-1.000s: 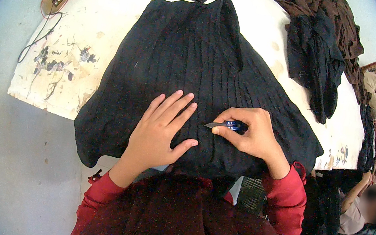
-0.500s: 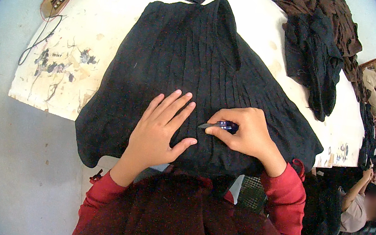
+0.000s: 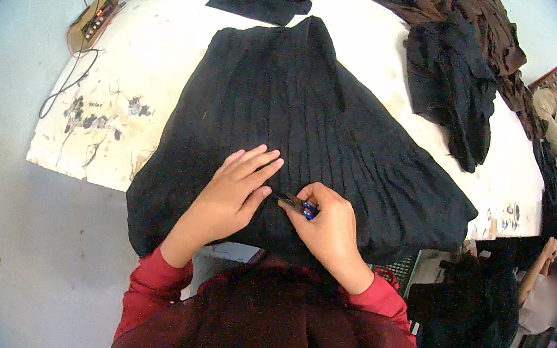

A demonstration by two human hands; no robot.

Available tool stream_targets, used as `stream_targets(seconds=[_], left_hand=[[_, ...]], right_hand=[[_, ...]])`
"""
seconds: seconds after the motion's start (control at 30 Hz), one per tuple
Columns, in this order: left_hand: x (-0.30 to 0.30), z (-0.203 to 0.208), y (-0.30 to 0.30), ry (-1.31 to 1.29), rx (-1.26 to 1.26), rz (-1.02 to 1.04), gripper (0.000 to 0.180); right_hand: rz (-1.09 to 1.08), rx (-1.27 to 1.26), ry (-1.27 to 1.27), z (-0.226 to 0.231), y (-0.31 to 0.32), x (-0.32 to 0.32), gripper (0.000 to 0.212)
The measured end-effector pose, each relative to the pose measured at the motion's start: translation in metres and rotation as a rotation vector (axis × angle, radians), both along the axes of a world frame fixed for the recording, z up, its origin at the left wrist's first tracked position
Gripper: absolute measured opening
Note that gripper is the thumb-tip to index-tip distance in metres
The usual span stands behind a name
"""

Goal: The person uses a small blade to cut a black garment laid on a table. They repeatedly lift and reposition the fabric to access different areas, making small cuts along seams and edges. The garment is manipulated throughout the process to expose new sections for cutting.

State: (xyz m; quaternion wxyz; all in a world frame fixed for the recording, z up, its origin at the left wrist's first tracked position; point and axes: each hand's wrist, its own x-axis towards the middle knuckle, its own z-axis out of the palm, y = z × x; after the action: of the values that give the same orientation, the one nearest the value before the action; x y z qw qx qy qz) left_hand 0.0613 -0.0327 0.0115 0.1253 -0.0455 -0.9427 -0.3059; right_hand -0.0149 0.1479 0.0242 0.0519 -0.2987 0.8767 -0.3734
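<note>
Right hand [image 3: 333, 230] grip closed on blue snips [image 3: 300, 206] | left hand [image 3: 231, 194] flat on black garment [image 3: 314, 122]

A black pleated garment [image 3: 313, 129] lies spread flat on the white worktable [image 3: 165, 65], narrow end toward the far edge, fanning wide toward the near edge, where its hem hangs slightly over. Its pleats run lengthwise from the narrow top down to the hem. On the cloth near the hem sit small blue-handled thread snips [image 3: 301, 207], tips pointing left.
</note>
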Motion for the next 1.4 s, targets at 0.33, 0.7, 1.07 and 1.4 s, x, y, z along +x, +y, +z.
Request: stream_targets(seconds=[0.33, 0.7, 1.07, 1.4], left_hand=[[-0.05, 0.021, -0.019, 0.102, -0.211, -0.315, 0.035], [-0.069, -0.001, -0.022, 0.058, -0.078, -0.484, 0.023], [-0.078, 0.026, -0.01, 0.02, 0.171, -0.516, 0.022], [-0.079, 0.014, -0.01, -0.077, 0.331, -0.516, 0.024]], right_hand=[[-0.049, -0.058, -0.048, 0.001, 0.008, 0.001, 0.027], [0.029, -0.175, -0.084, -0.011, 0.017, 0.0, 0.016], [0.14, -0.716, -0.928, -0.005, 0.038, -0.01, 0.014], [0.095, -0.481, -0.561, 0.005, 0.035, -0.01, 0.014]])
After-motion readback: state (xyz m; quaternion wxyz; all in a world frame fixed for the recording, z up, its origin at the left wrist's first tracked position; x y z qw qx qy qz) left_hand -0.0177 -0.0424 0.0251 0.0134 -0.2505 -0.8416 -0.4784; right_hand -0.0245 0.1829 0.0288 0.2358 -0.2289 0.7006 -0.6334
